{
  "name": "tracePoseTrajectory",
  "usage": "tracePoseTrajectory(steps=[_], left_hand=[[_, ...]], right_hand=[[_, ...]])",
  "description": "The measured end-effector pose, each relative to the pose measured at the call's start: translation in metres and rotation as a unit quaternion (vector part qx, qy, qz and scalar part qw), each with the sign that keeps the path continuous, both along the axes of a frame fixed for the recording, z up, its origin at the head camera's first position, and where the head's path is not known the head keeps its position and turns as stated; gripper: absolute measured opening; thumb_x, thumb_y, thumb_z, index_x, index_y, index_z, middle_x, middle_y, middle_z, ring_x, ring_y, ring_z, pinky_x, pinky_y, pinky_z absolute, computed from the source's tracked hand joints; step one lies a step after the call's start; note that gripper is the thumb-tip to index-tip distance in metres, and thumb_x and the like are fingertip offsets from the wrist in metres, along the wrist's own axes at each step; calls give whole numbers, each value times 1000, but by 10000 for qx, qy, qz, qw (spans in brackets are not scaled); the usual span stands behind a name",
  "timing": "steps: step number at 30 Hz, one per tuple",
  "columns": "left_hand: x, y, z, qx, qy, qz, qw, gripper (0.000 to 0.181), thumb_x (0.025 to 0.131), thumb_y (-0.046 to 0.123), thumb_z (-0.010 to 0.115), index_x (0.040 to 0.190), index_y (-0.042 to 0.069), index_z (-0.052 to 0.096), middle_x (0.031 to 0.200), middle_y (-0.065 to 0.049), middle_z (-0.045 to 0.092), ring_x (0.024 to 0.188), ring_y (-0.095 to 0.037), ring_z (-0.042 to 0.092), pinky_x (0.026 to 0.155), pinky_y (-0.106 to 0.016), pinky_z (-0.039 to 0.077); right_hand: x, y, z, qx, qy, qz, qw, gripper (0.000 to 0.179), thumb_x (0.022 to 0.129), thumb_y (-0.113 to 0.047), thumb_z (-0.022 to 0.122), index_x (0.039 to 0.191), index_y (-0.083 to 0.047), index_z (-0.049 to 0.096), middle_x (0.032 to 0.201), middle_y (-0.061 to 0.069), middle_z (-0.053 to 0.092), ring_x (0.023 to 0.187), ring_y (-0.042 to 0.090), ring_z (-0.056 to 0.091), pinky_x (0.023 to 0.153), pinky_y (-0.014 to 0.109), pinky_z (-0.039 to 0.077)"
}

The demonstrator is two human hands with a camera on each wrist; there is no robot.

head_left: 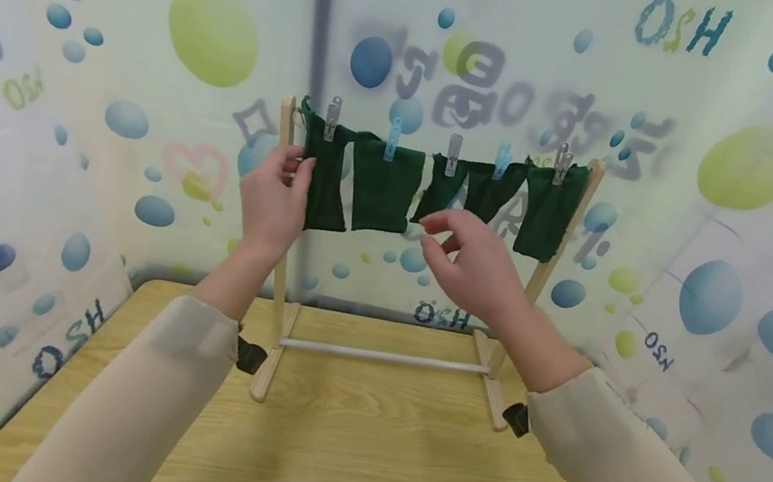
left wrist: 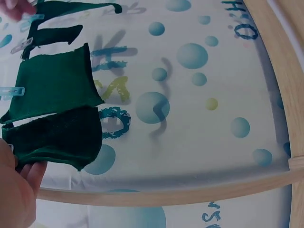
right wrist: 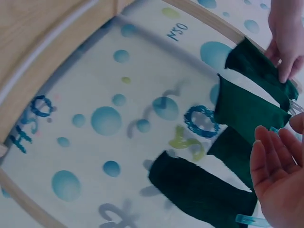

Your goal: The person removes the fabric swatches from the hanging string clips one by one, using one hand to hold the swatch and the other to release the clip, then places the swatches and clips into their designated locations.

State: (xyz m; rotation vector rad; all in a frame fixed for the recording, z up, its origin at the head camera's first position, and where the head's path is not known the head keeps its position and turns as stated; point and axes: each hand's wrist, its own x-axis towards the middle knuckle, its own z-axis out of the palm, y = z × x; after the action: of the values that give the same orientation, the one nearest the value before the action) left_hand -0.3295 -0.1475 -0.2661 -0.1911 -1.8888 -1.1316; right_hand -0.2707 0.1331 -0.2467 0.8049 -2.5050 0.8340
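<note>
Several dark green cloth pieces hang in a row between two wooden posts, each under a clothespin. My left hand (head_left: 274, 202) is at the outer edge of the leftmost green cloth (head_left: 326, 193), pinching it with the thumb in front and fingers behind. A grey clothespin (head_left: 332, 119) grips that cloth's top. Beside it hangs a wider cloth (head_left: 385, 190) under a blue clothespin (head_left: 392, 139). My right hand (head_left: 477, 264) hovers in front of the middle cloths, fingers loosely bent and holding nothing. In the right wrist view its palm (right wrist: 280, 194) overlaps the cloths' pegged ends.
The wooden rack stands on a wood-grain table (head_left: 354, 447), its right post (head_left: 542, 278) beside the last cloth. A white bar (head_left: 383, 355) joins the rack's feet low down. Behind is a curtain (head_left: 422, 19) printed with blue and green dots.
</note>
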Motion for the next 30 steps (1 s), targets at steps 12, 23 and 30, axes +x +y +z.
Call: tracePoseTrajectory(steps=[12, 23, 30], left_hand=[[3, -9, -7, -57, 111, 66, 9999, 25, 110, 14, 68, 121, -8, 73, 107, -26, 79, 92, -40, 80, 84, -35, 64], [1, -9, -10, 23, 164, -65, 9998, 25, 109, 13, 69, 121, -9, 73, 104, -26, 79, 88, -41, 80, 72, 3, 41], [0, -9, -9, -58, 125, -22, 9999, 25, 109, 13, 69, 120, -9, 74, 104, -25, 80, 88, -40, 81, 74, 3, 40]], right_hand=[[-28, -60, 69, -114, 704, 313, 9970, 34, 111, -22, 66, 139, -3, 70, 139, 14, 69, 120, 33, 62, 109, 44, 52], [-57, -98, 93, 516, 1033, -9, 9933, 38, 112, -27, 66, 145, -8, 68, 141, 10, 69, 131, 28, 61, 116, 40, 49], [-68, -111, 100, 1107, 959, -489, 9880, 40, 114, -34, 62, 151, -19, 65, 150, 5, 65, 146, 28, 52, 126, 50, 37]])
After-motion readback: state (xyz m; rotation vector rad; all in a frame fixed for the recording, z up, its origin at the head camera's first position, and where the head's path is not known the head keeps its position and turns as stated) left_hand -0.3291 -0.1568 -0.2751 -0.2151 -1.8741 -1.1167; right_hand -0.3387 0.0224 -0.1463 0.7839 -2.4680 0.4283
